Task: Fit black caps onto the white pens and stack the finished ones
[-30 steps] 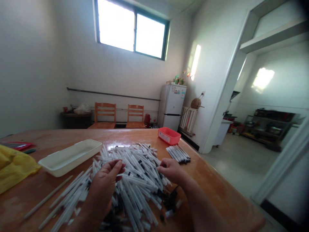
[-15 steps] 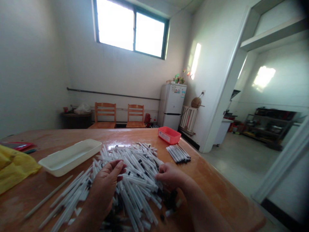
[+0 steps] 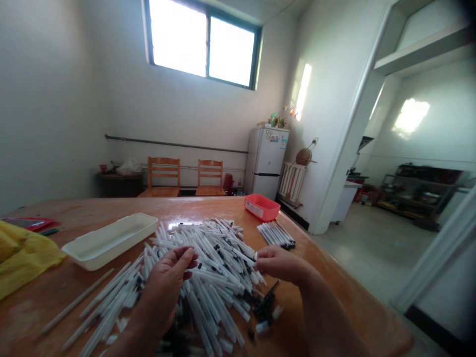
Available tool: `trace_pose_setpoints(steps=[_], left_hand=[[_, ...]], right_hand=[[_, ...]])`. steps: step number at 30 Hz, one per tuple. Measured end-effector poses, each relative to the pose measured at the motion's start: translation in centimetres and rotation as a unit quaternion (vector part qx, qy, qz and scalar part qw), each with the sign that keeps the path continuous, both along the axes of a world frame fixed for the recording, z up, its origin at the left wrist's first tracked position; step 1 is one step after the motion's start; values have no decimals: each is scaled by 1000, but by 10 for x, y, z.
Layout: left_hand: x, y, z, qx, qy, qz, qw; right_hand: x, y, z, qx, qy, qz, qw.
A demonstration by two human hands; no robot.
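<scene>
The hands (image 3: pixel 165 285) stand apart over a heap of white pen barrels (image 3: pixel 211 277) on the wooden surface (image 3: pixel 33 317), the right fingertips (image 3: pixel 260 263) at its edge. A red plastic tray (image 3: pixel 262 207) bears a white label (image 3: pixel 254 208), unreadable.

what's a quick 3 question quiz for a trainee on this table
1. True or false: the white tray sits on top of the pile of pen tubes.
2. What colour is the far tray? A) red B) blue C) green
3. Fill in: the ___ hand is nearer the pen bundle.

Key: 1 false; 2 A; 3 right, the right hand
</scene>
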State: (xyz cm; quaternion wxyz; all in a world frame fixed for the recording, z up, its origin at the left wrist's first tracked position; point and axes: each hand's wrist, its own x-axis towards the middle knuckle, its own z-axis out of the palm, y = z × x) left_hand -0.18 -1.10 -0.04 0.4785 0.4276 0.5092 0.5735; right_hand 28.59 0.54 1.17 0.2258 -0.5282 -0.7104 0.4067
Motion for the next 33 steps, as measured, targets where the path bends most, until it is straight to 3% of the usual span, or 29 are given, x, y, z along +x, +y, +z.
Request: trace_pose_setpoints(steps=[6,13,19,22,24,26,27,33], left_hand=[[3,-1,0,-8,17,-24,1000],[20,-16,11,-33,21,-149,988],[25,-19,7,-2,8,-183,983],[21,-16,6,16,-3,-170,985],[17,-14,7,31,-2,-139,990],[14,-13,8,44,6,-106,993],[13,-12,9,47,10,-92,995],[8,-8,5,64,41,-42,996]], right_hand=[[-7,-7,8,-21,84,37,996],[-35,-14,5,-23,138,121,983],[-49,-16,0,-46,159,146,975],[-48,-7,-5,-8,171,93,981],[-45,4,-12,65,147,-6,987],[-40,16,-22,150,60,-126,979],[-38,22,-27,166,36,-154,973],[-35,33,-44,183,-82,-201,959]])
